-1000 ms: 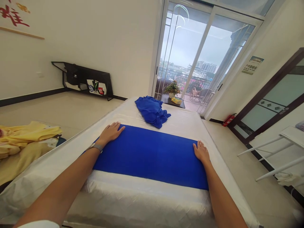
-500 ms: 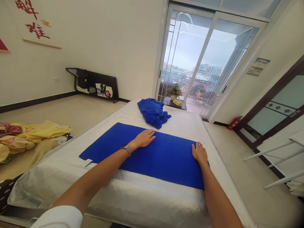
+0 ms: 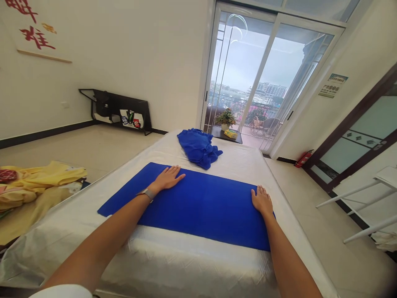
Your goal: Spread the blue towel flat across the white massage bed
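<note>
Head view: we have a flat blue cloth (image 3: 204, 207) spread across the lower middle of the frame, on top of a white-covered bed (image 3: 243, 159). Its surface looks smooth, and a small white bit shows at its lower left edge, mostly hidden by our left forearm. Our left hand (image 3: 167, 178) lies palm down near the cloth's upper edge, left of the frame's centre, fingers straight and thumb spread, gripping nothing. Our right hand (image 3: 262, 200) rests likewise at the cloth's upper right corner, fingers extended and unclenched. We wear a watch (image 3: 146, 193) on the left wrist, and a white sleeve (image 3: 62, 291) shows at the bottom left.

Just beyond the cloth, near the centre of the frame, a crumpled blue fabric (image 3: 198, 148) lies in a heap on the bed, apart from our hands. Past the bed's far end we see a potted plant (image 3: 226, 118) and a yellow packet (image 3: 230, 133), in front of a glass sliding door. Yellow clothes (image 3: 52, 176) are piled at the left edge. A black metal-framed piece (image 3: 124, 105) stands against the wall at upper left, and a red fire extinguisher (image 3: 304, 159) at right, beside a dark-framed door.
</note>
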Action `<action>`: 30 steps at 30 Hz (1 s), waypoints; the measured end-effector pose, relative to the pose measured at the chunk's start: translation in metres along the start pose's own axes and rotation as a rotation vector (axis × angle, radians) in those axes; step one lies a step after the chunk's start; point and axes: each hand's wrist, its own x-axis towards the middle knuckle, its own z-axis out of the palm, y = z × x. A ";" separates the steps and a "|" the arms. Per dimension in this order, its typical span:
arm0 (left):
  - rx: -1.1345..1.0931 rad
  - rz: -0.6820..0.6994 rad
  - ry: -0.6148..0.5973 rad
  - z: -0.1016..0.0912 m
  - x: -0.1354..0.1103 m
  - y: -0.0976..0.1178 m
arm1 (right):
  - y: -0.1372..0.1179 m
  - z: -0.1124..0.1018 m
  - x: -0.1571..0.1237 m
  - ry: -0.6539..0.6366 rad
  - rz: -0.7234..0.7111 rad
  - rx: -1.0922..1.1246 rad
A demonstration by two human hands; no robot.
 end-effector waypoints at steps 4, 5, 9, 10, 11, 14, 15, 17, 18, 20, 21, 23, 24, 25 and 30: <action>0.039 -0.146 0.015 -0.011 -0.014 -0.062 | 0.000 0.001 0.000 -0.001 0.003 -0.026; 0.050 -0.166 0.025 -0.013 -0.017 -0.072 | -0.001 0.001 0.000 -0.002 0.007 -0.037; 0.083 -0.188 0.076 -0.016 -0.024 -0.083 | -0.005 -0.006 -0.001 -0.015 0.023 -0.112; 0.085 -0.193 0.086 -0.015 -0.025 -0.081 | -0.007 -0.010 -0.002 -0.018 0.027 -0.152; 0.085 -0.199 0.094 -0.014 -0.025 -0.079 | -0.010 -0.014 -0.003 -0.015 0.032 -0.205; 0.081 -0.203 0.099 -0.012 -0.024 -0.075 | -0.030 -0.028 -0.009 0.069 -0.002 -0.384; 0.081 -0.201 0.097 -0.012 -0.023 -0.075 | -0.042 -0.032 -0.013 0.116 -0.039 -0.414; 0.076 -0.201 0.094 -0.012 -0.023 -0.075 | -0.075 -0.035 -0.023 0.182 -0.145 -0.395; 0.072 -0.202 0.094 -0.013 -0.024 -0.075 | -0.096 -0.034 -0.029 0.187 -0.206 -0.353; 0.064 -0.202 0.098 -0.014 -0.025 -0.075 | -0.140 -0.026 -0.043 0.138 -0.326 -0.241; 0.060 -0.201 0.100 -0.014 -0.025 -0.075 | -0.161 -0.020 -0.050 0.096 -0.386 -0.184; 0.055 -0.198 0.103 -0.014 -0.025 -0.075 | -0.197 -0.006 -0.061 0.023 -0.477 -0.085; 0.052 -0.197 0.104 -0.013 -0.025 -0.075 | -0.209 0.001 -0.064 -0.018 -0.492 -0.047; 0.050 -0.198 0.106 -0.013 -0.025 -0.076 | -0.217 0.007 -0.066 -0.052 -0.489 -0.016; 0.054 -0.196 0.104 -0.011 -0.023 -0.079 | -0.196 0.019 -0.052 -0.099 -0.358 0.028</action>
